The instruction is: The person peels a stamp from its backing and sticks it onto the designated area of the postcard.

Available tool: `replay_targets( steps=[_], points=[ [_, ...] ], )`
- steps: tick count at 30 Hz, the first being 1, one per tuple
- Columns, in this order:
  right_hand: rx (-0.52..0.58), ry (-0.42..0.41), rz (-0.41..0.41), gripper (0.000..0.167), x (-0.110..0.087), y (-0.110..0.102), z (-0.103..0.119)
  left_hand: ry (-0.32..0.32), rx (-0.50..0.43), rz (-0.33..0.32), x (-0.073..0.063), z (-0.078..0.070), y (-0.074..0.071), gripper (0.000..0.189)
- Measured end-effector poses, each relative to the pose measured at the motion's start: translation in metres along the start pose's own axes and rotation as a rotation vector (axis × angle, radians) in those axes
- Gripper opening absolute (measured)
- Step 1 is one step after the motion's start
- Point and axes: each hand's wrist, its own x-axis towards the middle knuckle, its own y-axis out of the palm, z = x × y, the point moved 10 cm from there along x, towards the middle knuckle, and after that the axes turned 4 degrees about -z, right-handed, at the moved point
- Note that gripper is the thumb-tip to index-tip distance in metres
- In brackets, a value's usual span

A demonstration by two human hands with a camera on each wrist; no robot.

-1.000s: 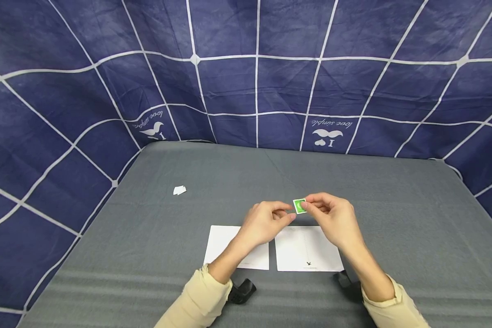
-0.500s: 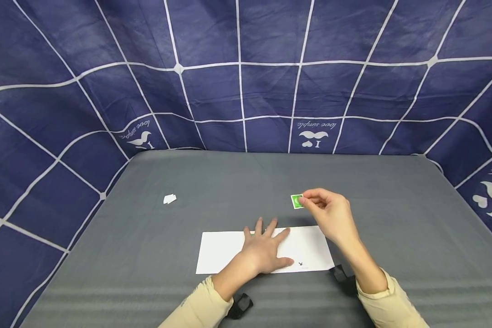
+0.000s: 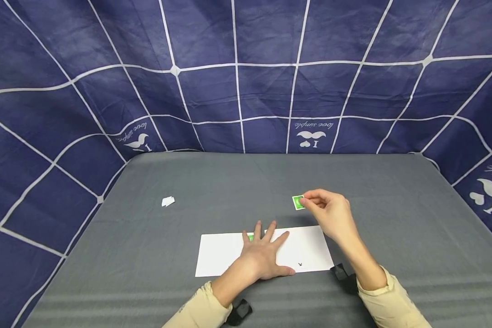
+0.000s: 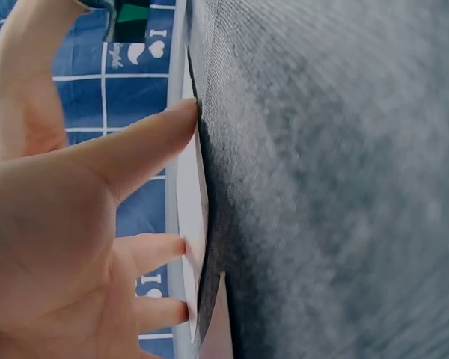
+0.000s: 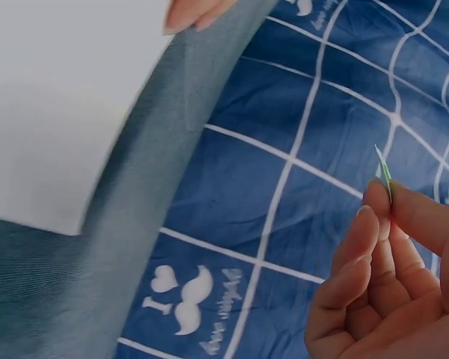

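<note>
My right hand (image 3: 327, 210) pinches a small green stamp (image 3: 298, 202) with a white border, held above the table beyond the postcards. The right wrist view shows that stamp (image 5: 384, 172) nearly edge-on between thumb and fingertips. My left hand (image 3: 261, 258) lies with fingers spread across the inner parts of two white postcards, the left postcard (image 3: 217, 255) and the right postcard (image 3: 307, 246). A small bird print shows near the right one's bottom edge. Another green patch (image 3: 251, 237), like a stamp, shows between my left fingers at the left postcard's top; the hand hides part of it.
Several small white slips (image 3: 168, 201) lie in a loose pile at the back left of the grey table (image 3: 229, 187). A blue cloth (image 3: 270, 91) with white grid lines stands behind and at the sides. Black wrist straps (image 3: 239, 312) hang by both sleeves.
My left hand has left the space beside the stamp and come down, fingers spreading, onto the postcards. The right hand keeps the stamp pinched. The head view has shifted slightly.
</note>
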Motion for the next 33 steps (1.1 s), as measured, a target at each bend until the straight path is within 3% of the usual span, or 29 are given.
replay_targets(
  steps=[6, 13, 17, 25, 33],
  points=[
    [-0.067, 0.161, 0.124, 0.018, -0.004, 0.004, -0.043, 0.004, 0.014, -0.006, 0.000, 0.001, 0.001, 0.086],
    [-0.047, 0.356, 0.323, 0.025, -0.019, 0.013, -0.087, 0.006, 0.007, -0.013, 0.002, 0.004, 0.001, 0.085],
    [-0.017, 0.445, 0.380, 0.025, -0.029, 0.017, -0.102, 0.016, -0.008, -0.012, 0.001, 0.004, 0.002, 0.085],
    [-0.007, 0.466, 0.429, 0.022, -0.033, 0.025, -0.106, 0.005, 0.012, -0.015, 0.001, 0.004, 0.000, 0.085],
    [-0.027, 0.480, 0.413, 0.020, -0.033, 0.024, -0.108, 0.017, 0.013, -0.015, 0.003, 0.002, 0.001, 0.085]
  ],
)
